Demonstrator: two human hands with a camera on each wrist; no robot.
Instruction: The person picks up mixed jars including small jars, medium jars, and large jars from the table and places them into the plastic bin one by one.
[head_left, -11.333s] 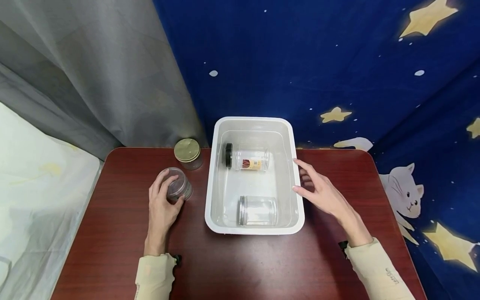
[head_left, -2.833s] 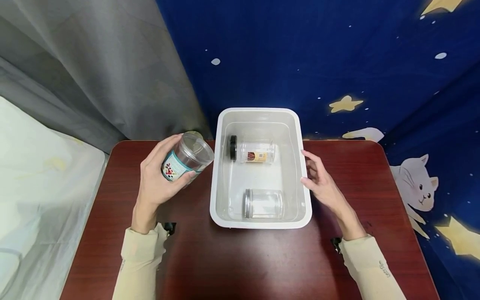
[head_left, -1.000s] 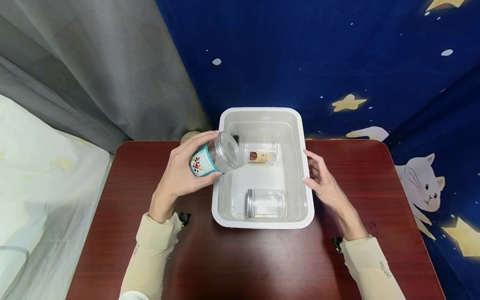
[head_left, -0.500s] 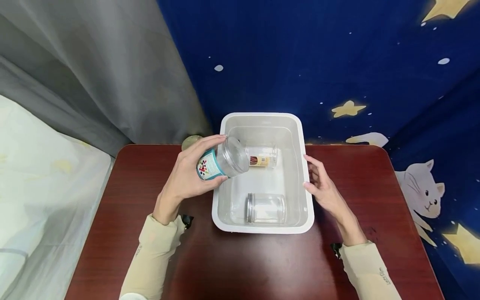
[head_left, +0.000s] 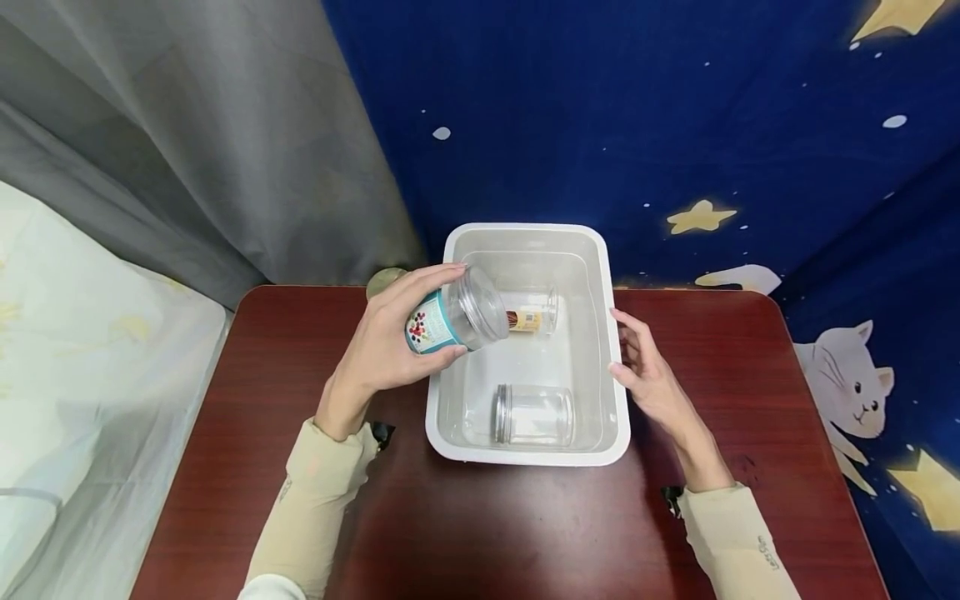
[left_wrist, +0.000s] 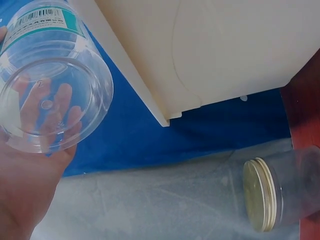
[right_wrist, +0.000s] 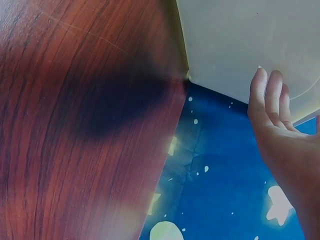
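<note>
A blue curtain (head_left: pixel 570 108) with stars and a cat hangs behind a reddish-brown surface (head_left: pixel 570 525), beside a grey curtain (head_left: pixel 247 125). On the surface stands a white tub (head_left: pixel 525 458), with 2 clear jars lying on their sides in it: the ribbed-collar jar (head_left: pixel 536 415) near the front, the yellow-labelled jar (head_left: pixel 536 308) farther back and partly hidden. The left hand (head_left: pixel 382 337) grasps a teal-labelled jar (head_left: pixel 456 312), fingers curled round it, tilted over the tub's left rim with its ribbed end towards the inside. The right hand (head_left: pixel 651 375) has its fingers loosely extended at the tub's right side, clenched on nothing. A gold-lidded jar (left_wrist: pixel 280 192) stands left of the tub, mostly hidden in the head view. The teal-labelled jar's small label (head_left: pixel 431 326) shows a fruit print.
</note>
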